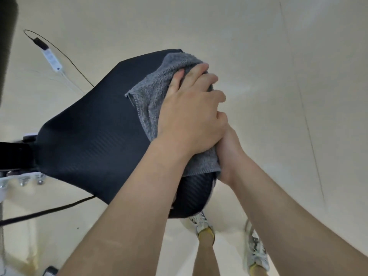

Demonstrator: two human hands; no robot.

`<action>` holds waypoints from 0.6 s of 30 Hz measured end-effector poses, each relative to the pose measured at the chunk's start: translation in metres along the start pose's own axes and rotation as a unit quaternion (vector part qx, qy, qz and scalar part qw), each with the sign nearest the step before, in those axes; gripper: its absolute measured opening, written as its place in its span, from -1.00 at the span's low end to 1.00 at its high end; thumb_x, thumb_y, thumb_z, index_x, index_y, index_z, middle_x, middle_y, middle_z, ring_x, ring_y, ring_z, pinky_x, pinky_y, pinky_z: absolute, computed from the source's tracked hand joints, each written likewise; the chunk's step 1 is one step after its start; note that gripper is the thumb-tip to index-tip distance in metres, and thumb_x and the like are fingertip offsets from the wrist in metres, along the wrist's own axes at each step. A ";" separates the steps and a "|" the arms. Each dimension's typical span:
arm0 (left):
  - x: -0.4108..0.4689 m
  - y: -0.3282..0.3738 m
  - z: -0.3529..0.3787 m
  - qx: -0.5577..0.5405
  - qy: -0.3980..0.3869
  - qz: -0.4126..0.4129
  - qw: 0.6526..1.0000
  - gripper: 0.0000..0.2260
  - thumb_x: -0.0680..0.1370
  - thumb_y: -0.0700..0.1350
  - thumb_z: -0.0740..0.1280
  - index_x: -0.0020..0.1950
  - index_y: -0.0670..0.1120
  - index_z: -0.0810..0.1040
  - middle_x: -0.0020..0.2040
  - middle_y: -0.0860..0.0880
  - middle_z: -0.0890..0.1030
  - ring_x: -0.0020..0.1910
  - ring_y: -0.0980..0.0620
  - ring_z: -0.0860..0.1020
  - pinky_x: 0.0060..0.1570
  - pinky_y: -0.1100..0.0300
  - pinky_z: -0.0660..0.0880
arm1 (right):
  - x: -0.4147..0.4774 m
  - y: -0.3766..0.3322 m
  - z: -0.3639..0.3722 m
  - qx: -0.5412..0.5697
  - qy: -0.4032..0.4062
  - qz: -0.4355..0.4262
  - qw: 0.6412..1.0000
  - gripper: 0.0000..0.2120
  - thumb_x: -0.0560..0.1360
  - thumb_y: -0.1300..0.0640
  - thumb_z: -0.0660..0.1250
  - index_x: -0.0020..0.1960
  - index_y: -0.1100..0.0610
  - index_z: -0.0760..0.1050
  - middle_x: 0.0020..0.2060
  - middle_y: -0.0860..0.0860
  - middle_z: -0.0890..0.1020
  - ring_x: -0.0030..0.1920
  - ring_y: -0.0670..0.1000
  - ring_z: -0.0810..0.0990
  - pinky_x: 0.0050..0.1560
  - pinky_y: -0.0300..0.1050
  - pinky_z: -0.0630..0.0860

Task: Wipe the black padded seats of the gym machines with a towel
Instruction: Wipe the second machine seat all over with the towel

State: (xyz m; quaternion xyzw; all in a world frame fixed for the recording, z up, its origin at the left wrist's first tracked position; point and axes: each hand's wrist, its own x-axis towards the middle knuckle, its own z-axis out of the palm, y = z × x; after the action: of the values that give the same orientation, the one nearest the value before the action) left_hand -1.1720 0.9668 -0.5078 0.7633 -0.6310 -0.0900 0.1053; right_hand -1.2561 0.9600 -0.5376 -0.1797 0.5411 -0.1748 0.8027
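Note:
A black padded seat [95, 136] with a woven texture fills the middle of the view, seen from above. A grey towel [155, 86] lies over its right side. My left hand [191, 114] presses flat on the towel, fingers spread over the seat's far right edge. My right hand [229, 154] sits just under and beside the left one, gripping the towel's near right edge at the seat's side; its fingers are mostly hidden.
The seat's black mount and metal bolts [23, 181] are at the left edge. A black cable [45, 211] and a white cable with an inline box [50, 58] run over the pale floor [278, 76]. My shoes [255, 250] stand below the seat.

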 end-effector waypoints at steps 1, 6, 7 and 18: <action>0.008 -0.002 -0.001 -0.003 0.004 0.004 1.000 -0.67 0.40 -0.06 0.18 0.06 0.09 0.65 0.36 0.07 0.46 0.48 0.06 0.20 0.49 0.01 -0.04 | 0.005 -0.006 0.004 -0.016 0.017 -0.009 1.000 -0.73 0.56 0.02 0.16 -0.01 0.18 0.54 -0.09 0.18 0.63 -0.06 0.15 0.61 -0.03 0.02 0.52; 0.015 -0.009 -0.009 -0.072 0.037 -0.003 0.997 -0.63 0.46 -0.14 0.21 0.25 -0.04 0.55 0.46 -0.06 0.36 0.49 -0.06 0.20 0.48 -0.04 0.08 | 0.009 -0.029 0.006 -0.408 0.221 -0.159 0.872 -0.51 0.53 -0.11 0.14 0.35 0.15 0.28 0.26 0.14 0.32 0.27 0.22 0.36 0.26 0.06 0.36; 0.008 -0.011 -0.010 -0.079 0.049 -0.008 0.996 -0.63 0.49 -0.12 0.21 0.29 -0.05 0.52 0.47 -0.08 0.33 0.50 -0.07 0.20 0.47 -0.07 0.13 | 0.000 -0.028 0.003 -0.429 0.244 -0.187 0.849 -0.49 0.54 -0.11 0.15 0.40 0.13 0.22 0.32 0.14 0.28 0.31 0.19 0.31 0.26 -0.02 0.31; 0.048 -0.033 -0.009 0.034 0.036 -0.055 0.997 -0.66 0.44 0.03 0.09 -0.13 0.05 0.67 0.09 -0.01 0.56 0.17 -0.05 0.42 0.30 0.01 0.24 | 0.002 -0.060 0.032 -0.461 0.033 -0.174 0.870 -0.62 0.65 0.14 -0.13 0.35 0.11 0.33 0.27 0.14 0.48 0.18 0.01 0.43 -0.22 -0.24 0.20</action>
State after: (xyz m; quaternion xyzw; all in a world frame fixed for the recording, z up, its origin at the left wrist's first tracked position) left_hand -1.1294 0.9259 -0.5085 0.8028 -0.5865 -0.0464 0.0970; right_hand -1.2310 0.9100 -0.4994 -0.6149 0.5459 -0.0482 0.5670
